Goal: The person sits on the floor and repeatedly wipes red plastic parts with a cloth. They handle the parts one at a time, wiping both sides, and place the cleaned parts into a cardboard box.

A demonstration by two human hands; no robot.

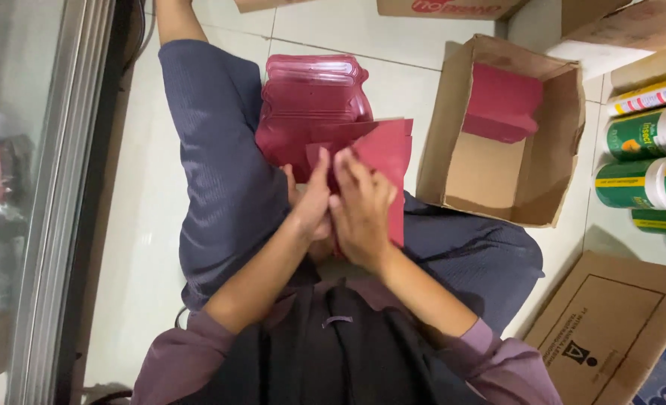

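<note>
Both hands, left hand (312,204) and right hand (361,214), are pinched onto a red folded card (384,154). Its long axis is run toward one o'clock, nearer the right fingers (352,169).

Both bare forearms reach forward from rolled-up mauve sleeves and converge over the lap, wrists nearly touching. The left hand (312,202) is raised with its fingers together and pointing up, thumb tucked inward. The right hand (363,214) lies just beside it, back toward the camera, its fingers curled and pinching.
</note>
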